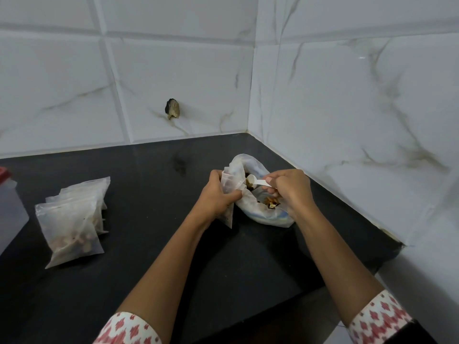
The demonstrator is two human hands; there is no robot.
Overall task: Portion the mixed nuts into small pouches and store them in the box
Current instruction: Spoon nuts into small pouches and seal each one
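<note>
- Head view, task's things first: small pouch [229, 187] gripped in the left hand [218, 194], fingers curled round its neck, mouth held open toward 3 o'clock, lower corner hanging down past the heel of the hand just above the black counter [149, 256].
- Right hand [290, 189] at 3 o'clock of the pouch, closed in a pinch on the handle of a white spoon [258, 182]; bowl of the spoon pointing to 9 o'clock, right at the pouch mouth.
- Large bag of mixed nuts [260, 209] lying open on the counter between and behind both hands — rim rolled back, some brown nuts [272, 203] showing just below the spoon, near the right thumb.
- Both hands touching or crowding the large bag; left fingers pressed against its near rim.
- Around: stack of filled pouches [72, 219] lying flat well apart at 9 o'clock of the hands, leaning over one another.
- At the far 9 o'clock edge, a translucent box [10, 209] with a red lid [4, 173] — cut off by the frame, contents not readable.
- White marbled tiled wall [173, 70] at 12 o'clock and 3 o'clock, meeting in a corner; dark chipped hole [172, 109] in the tile at 11 o'clock of the hands.
- Red-and-white patterned sleeves [377, 316] at 6 o'clock.
- Hard to tell: load on the spoon and fill of the held pouch, both hidden by fingers and cloudy plastic; count of pouches in the stack unclear.
</note>
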